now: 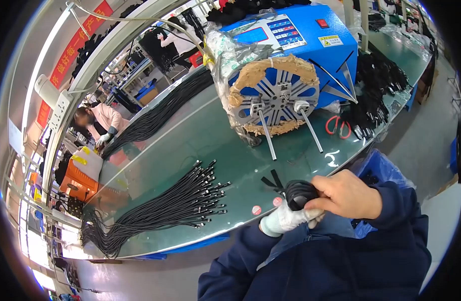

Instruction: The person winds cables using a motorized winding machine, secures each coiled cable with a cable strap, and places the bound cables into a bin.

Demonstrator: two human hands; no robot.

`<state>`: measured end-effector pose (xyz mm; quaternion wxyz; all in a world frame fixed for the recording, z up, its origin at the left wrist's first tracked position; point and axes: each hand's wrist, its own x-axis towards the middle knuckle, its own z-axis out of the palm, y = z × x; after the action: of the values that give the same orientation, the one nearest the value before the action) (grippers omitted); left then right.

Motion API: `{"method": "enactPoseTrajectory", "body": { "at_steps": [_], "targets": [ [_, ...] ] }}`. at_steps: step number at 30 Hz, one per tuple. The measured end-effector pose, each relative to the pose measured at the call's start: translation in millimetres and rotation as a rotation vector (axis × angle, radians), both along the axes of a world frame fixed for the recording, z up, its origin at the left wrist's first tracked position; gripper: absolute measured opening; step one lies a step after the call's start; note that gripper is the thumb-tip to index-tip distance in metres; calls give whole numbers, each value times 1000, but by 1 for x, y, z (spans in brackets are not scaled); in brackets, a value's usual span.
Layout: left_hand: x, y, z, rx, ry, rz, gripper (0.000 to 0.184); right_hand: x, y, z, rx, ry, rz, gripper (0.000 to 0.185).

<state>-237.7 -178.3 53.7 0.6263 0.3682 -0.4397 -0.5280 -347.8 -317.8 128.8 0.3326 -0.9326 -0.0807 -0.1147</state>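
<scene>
A coiled black cable [299,193] is held between my two hands over the table's front edge. My left hand [286,218], in a white glove, is closed around the coil from below. My bare right hand [347,194] pinches the coil's right side with thumb and fingers. Black strap-like ends [272,181] stick out at the coil's upper left. Beyond my hands stands a blue winding machine [336,40] with a round metal wheel [280,95] and two rods pointing toward me.
Many black cables [155,210] lie fanned on the green table [190,135]; another long bundle [165,110] lies behind. Red-handled scissors [338,127] and a black cable pile [378,85] are right of the wheel. A blue bin [386,168] stands below. A co-worker [107,120] sits at the far left.
</scene>
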Motion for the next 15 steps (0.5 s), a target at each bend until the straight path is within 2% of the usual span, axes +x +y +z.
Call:
{"method": "enactPoseTrajectory", "body": {
  "at_steps": [1,3,5,6,7,9,10,13,14,15],
  "targets": [
    [-5,-1,0,-2,86,-44,23,-7,-5,4,43,19,-50,32],
    [-12,-3,9,152,271,-44,32,-17,-18,23,129,60,-151,39],
    [-16,-6,6,149,327,-82,35,-11,-39,14,274,-377,-121,55],
    [-23,-9,2,137,364,-126,34,-4,-40,8,435,-410,-19,66],
    [-30,-11,-2,127,401,-171,33,7,-35,-4,582,-402,116,73],
    [-41,-9,13,220,426,-218,29,15,-20,-26,747,-104,273,74],
    [-40,-7,11,233,427,-222,28,17,-17,-35,813,-63,313,70],
    [-35,0,11,279,385,-113,27,9,-37,-38,453,-47,79,74],
    [-31,1,6,286,384,-117,28,7,-39,-38,562,-40,19,42],
    [-26,1,3,262,382,-124,31,0,-43,-24,581,107,-6,14]
  ]
}}
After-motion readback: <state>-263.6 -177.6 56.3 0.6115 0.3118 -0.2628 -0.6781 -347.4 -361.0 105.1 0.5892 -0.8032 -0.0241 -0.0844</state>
